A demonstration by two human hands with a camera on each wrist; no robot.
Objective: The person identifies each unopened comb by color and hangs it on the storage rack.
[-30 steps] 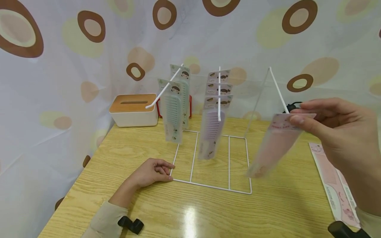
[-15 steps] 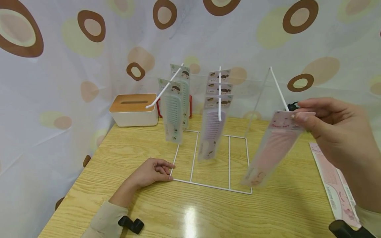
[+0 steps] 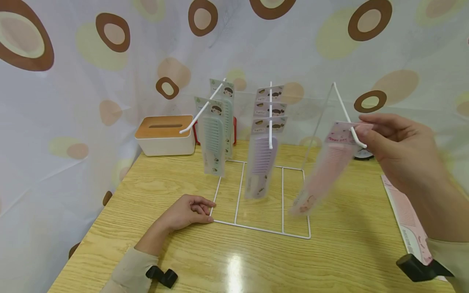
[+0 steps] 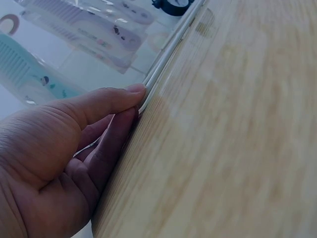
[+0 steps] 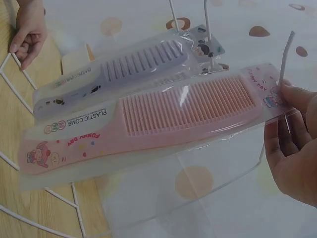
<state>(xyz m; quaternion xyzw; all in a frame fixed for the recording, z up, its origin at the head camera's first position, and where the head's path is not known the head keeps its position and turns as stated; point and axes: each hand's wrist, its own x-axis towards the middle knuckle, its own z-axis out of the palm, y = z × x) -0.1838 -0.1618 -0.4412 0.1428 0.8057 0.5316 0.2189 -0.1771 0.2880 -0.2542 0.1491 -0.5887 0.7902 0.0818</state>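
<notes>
My right hand (image 3: 406,150) pinches the top card of a pink packaged comb (image 3: 324,169) at the right hook (image 3: 344,106) of a white wire display rack (image 3: 256,229). The hook's upturned tip shows in front of the card, and the pack slants down to the left. In the right wrist view the pink comb (image 5: 188,109) shows clearly through its clear sleeve. My left hand (image 3: 185,212) grips the rack base at its front left corner, thumb and fingers on the wire (image 4: 163,59). Purple packaged combs (image 3: 261,158) hang on the middle hook, green ones (image 3: 212,140) on the left hook.
More pink packaged combs (image 3: 406,215) lie on the wooden table (image 3: 256,264) at the right, partly hidden by my right arm. A white tissue box (image 3: 166,145) with a wooden lid stands back left. Behind my right hand is a small black-rimmed clock (image 3: 362,154).
My right hand has moved up and slightly left with the pink comb, and its card has slid further back along the hook, whose tip now shows. The left hand has stayed in place.
</notes>
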